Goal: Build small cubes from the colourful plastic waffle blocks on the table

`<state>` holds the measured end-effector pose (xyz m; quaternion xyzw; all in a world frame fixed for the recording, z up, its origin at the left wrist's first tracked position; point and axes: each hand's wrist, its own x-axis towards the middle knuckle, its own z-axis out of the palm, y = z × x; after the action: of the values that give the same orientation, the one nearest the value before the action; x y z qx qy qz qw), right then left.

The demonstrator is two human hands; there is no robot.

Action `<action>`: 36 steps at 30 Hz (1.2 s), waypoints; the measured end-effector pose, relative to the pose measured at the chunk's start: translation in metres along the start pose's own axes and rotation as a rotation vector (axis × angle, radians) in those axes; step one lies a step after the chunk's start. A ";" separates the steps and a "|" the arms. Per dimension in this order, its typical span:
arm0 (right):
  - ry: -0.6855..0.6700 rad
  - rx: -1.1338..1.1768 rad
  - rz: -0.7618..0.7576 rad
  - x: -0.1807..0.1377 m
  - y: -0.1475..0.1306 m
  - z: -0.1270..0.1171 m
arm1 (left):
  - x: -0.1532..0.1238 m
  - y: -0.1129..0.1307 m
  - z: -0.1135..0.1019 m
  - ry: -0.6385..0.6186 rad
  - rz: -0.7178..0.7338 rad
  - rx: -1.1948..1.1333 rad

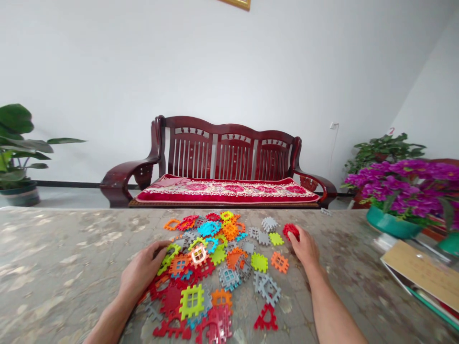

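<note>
Pinkish-red translucent piece sits closest, bottom edge of view, front of a loose heap of toothed plastic pieces in red, orange, lime, blue and grey. Heap is mid-table on a patterned tablecloth, between the two hands. Lime window square lies on top near the front; red triangle is flat on the cloth to its right, apart from the heap. Left hand: at the heap's left edge, fingers curled, tips at a yellow-green piece; can't tell if it's gripped or just touched. Right hand: thumb and fingers closed on a red round piece, right of the heap. Loose between that hand and heap: orange square, small lime piece, grey round piece. Right side of table: brown folder on other flat items, and behind it purple flowers in a teal pot. Beyond the table: dark wooden bench with a red patterned cover, against a white wall. Leafy potted plant far left.
</note>
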<state>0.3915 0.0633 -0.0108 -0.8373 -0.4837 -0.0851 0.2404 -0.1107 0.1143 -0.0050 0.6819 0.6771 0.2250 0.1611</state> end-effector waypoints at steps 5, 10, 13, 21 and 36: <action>0.076 0.017 -0.021 0.002 0.005 0.006 | -0.002 0.003 -0.001 0.000 -0.009 -0.010; 0.266 0.075 -0.088 0.001 0.010 0.006 | -0.002 0.003 0.000 0.017 0.000 -0.025; 0.354 0.160 -0.145 -0.002 0.005 0.000 | -0.004 0.004 -0.001 0.029 0.007 -0.038; 0.094 0.387 -0.383 -0.040 -0.070 -0.014 | -0.007 0.011 -0.005 0.033 -0.017 -0.033; -0.592 0.162 -0.960 -0.139 -0.180 -0.080 | -0.008 0.013 -0.005 0.019 -0.024 -0.043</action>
<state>0.1737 -0.0077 0.0648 -0.4905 -0.8618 0.0909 0.0922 -0.1018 0.1053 0.0059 0.6681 0.6816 0.2439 0.1719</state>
